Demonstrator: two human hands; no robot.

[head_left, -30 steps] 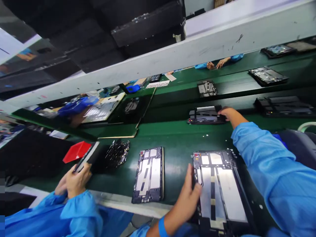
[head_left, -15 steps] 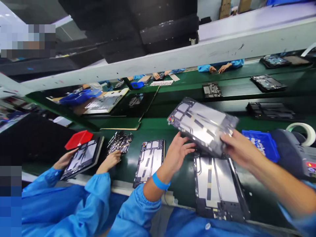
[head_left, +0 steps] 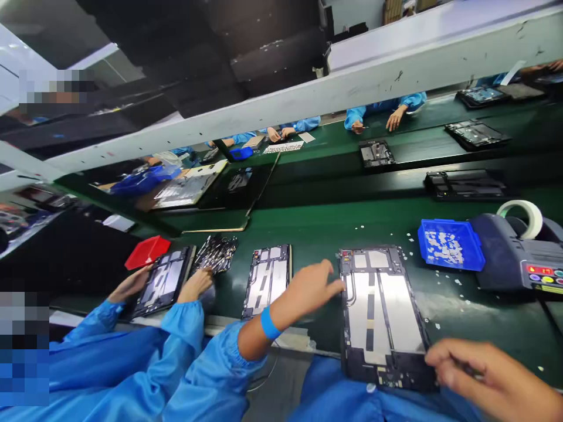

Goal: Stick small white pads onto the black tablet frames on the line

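A tablet (head_left: 382,316) lies on green worktop (head_left: 316,225) before white shelving (head_left: 272,112), left fingers (head_left: 323,271) loose, right fingers (head_left: 446,350) unclear.

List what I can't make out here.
Head view, all:
Space beneath the nearest open device: hidden by its body.
Left hand: whether it touches the device; the overlap hides any gap.
Right hand: forearm cut off by right edge.
Grey tape machine: one end cut off likewise.
White pieces in blue bin: too small to identify.
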